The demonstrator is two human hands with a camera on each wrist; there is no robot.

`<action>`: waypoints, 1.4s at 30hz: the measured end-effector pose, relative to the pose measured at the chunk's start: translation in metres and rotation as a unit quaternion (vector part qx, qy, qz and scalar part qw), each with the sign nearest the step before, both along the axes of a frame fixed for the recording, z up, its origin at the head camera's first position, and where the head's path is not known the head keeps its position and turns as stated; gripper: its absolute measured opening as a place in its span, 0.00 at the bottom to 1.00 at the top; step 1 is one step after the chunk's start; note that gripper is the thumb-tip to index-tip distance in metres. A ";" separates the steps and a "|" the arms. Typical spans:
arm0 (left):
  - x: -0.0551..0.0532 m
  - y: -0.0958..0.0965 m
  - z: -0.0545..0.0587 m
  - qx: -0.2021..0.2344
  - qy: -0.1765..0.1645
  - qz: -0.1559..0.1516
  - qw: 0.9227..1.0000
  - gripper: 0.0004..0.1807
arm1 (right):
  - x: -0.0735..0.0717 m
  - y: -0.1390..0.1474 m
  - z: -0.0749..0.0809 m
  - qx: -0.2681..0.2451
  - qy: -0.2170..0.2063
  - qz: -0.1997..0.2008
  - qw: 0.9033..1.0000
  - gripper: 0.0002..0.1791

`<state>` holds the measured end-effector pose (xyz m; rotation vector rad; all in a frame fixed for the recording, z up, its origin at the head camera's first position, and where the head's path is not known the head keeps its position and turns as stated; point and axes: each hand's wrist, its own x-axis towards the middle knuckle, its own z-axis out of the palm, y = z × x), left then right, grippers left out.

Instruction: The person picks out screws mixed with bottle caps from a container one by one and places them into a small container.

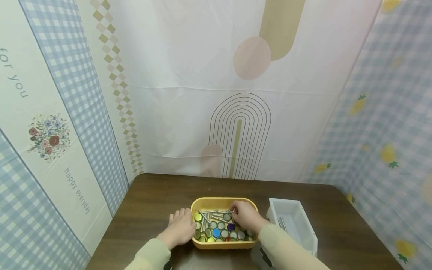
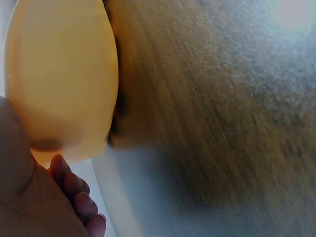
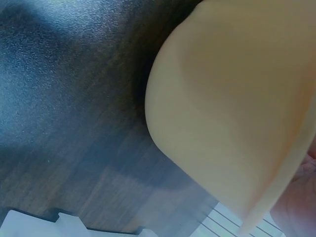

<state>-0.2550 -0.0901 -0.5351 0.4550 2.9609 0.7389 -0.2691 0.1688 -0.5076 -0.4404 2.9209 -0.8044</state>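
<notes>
A yellow plastic basket point(image 1: 224, 245) holds several bottle caps, among them a blue cap point(image 1: 216, 233) and a purple cap point(image 1: 231, 227), and several silver screws point(image 1: 206, 222). My left hand point(image 1: 181, 227) lies against the basket's left side; the left wrist view shows its fingertips point(image 2: 85, 203) near the yellow wall point(image 2: 64, 74). Over the right wall, my right hand point(image 1: 245, 215) reaches inside, its thumb and fingers pinching a screw at the back right of the pile. The basket wall point(image 3: 222, 108) hides most of this hand in the right wrist view.
Right of the basket stands a white box point(image 1: 305, 225) with a few screws point(image 1: 282, 223) lying in its left part. Both are on a dark brown wooden table point(image 1: 158, 187). A patterned cloth point(image 1: 175, 123) hangs behind the table and along its sides.
</notes>
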 end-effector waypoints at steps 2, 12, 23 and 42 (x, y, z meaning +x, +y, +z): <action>0.000 0.000 0.001 -0.001 -0.002 -0.001 1.000 0.11 | 0.000 0.000 0.000 0.000 0.001 -0.001 1.000 0.08; 0.000 -0.001 0.000 -0.002 -0.006 -0.002 1.000 0.11 | 0.000 0.002 -0.002 -0.004 0.009 0.004 1.000 0.07; -0.003 -0.001 -0.006 -0.002 0.004 0.004 1.000 0.10 | 0.000 0.003 0.003 -0.022 -0.015 -0.013 1.000 0.05; 0.000 -0.001 0.002 -0.001 0.007 0.002 1.000 0.12 | 0.008 0.072 0.049 -0.253 -0.093 -0.113 0.956 0.13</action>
